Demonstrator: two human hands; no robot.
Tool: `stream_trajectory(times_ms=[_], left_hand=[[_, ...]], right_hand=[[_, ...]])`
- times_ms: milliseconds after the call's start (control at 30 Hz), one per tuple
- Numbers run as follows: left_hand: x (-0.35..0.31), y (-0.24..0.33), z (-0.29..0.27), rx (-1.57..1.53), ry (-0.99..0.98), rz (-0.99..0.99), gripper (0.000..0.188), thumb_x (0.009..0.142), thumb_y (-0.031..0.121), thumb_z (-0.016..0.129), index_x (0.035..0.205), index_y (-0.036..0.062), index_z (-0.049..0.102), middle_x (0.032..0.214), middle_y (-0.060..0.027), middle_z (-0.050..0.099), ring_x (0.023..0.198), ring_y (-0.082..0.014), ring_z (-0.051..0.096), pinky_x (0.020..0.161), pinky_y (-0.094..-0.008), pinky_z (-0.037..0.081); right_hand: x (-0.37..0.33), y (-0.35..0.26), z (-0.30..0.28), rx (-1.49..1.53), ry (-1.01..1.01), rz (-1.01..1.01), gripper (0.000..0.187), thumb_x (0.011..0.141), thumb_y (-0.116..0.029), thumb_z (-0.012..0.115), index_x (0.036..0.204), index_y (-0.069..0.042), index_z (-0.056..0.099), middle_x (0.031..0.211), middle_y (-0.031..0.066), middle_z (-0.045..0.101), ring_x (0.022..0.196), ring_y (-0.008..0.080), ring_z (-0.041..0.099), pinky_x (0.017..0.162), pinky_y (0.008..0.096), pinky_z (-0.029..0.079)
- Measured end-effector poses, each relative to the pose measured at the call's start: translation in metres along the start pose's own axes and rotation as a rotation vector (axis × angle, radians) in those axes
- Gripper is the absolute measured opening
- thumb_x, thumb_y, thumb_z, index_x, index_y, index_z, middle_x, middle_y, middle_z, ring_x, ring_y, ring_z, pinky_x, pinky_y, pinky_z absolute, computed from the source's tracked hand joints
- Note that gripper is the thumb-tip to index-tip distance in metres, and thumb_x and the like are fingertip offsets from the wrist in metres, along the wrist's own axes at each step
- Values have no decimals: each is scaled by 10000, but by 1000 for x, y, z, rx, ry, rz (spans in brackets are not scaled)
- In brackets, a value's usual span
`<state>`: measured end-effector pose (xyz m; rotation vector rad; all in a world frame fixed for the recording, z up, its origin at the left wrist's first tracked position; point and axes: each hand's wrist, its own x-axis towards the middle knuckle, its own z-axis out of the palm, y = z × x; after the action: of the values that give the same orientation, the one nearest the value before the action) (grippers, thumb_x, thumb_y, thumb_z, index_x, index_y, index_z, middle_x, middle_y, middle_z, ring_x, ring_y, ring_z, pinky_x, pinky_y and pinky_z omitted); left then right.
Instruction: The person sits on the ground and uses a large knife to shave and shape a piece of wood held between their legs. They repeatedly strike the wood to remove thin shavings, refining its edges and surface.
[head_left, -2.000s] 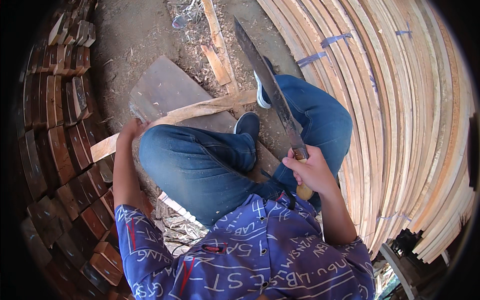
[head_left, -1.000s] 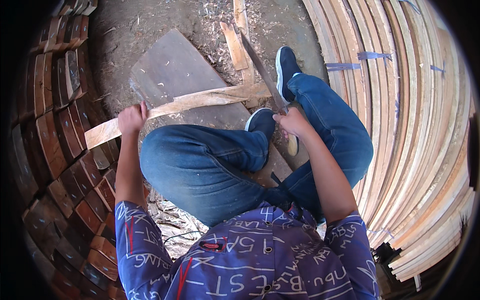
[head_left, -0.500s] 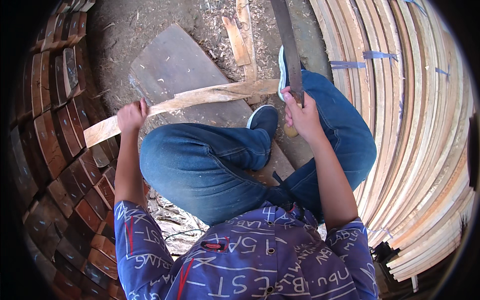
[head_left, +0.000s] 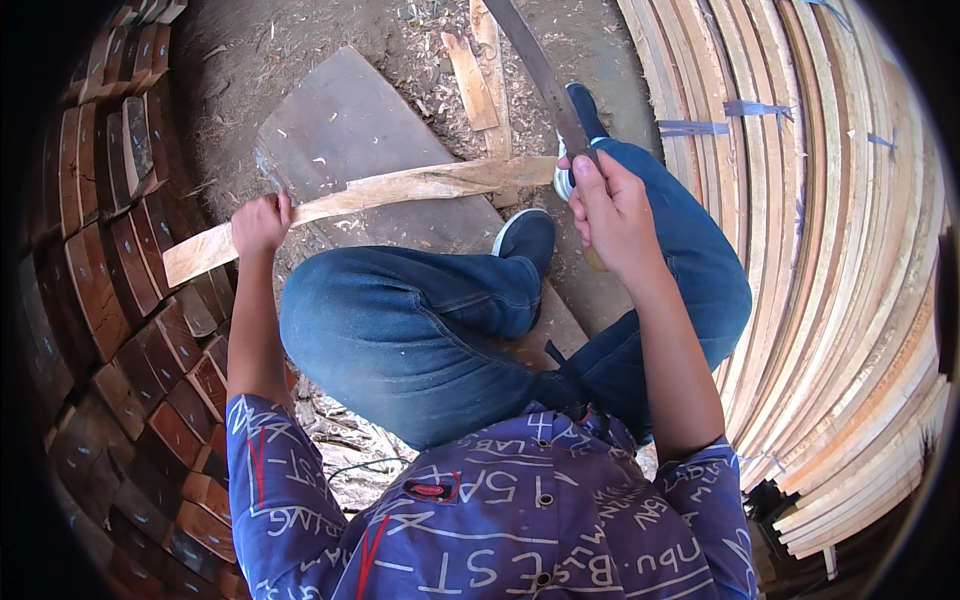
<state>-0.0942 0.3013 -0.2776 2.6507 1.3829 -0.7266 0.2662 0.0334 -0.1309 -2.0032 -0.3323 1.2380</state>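
Timber in one long pale strip (head_left: 400, 194) is held slantwise across a dark flat board (head_left: 345, 115) on the ground. Near its left end it is gripped by the left hand (head_left: 262, 222), with the fingers closed around it, and a short length is left jutting beyond toward a stack of dark wood blocks (head_left: 100, 270). Its right end is seen just beside the right shoe (head_left: 564, 178); whether the two are touching cannot be told. By the right hand (head_left: 612, 205) a long-bladed knife (head_left: 540, 72) is clasped, its pale handle partly hidden by the closed fingers. The dark blade is pointed away from the body, and its tip is cut off by the upper edge of the view. Beyond the board, wood chips (head_left: 432, 92) and a short offcut (head_left: 470, 82) are scattered on the soil. On the right, long pale planks (head_left: 800, 300) are stacked, some bound with bluish ties (head_left: 757, 110)
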Motion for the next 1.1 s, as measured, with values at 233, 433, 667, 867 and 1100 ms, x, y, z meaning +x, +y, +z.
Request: stream_trajectory(times_ms=[233,433,667,867,1100], left_hand=[[0,1,-2,-51,50,32,502,923,448,447,704,74,701,665,-196,649,636,-363,654,627,-457,531],[-6,1,0,-47,64,24,482,912,433,466,692,71,695,642,-205,637,621,-362,656,606,-452,533],[1,3,0,-65,96,36,494,914,439,454,680,71,687,627,-197,631,593,-361,645,590,-450,529],[-2,2,1,-57,64,34,498,913,438,439,704,64,693,653,-200,642,620,-363,652,626,-457,534],[-2,3,0,-44,74,28,477,912,419,449,702,66,692,651,-192,645,620,-357,653,616,-451,532]], right_hand=[[0,127,3,-759,-144,545,458,894,-365,635,1009,78,633,924,268,672,902,407,652,796,429,497],[-11,46,7,-580,-80,145,437,849,-313,686,1023,85,642,958,274,672,921,380,665,808,411,503],[3,5,24,-322,92,-73,317,846,-242,684,941,60,671,844,238,686,845,355,683,753,386,501],[0,146,-2,-853,-62,451,373,828,-267,703,852,102,655,886,283,670,889,405,664,774,452,506],[9,14,7,-455,-1,5,380,832,-296,702,827,79,647,675,195,634,625,282,649,657,423,510]])
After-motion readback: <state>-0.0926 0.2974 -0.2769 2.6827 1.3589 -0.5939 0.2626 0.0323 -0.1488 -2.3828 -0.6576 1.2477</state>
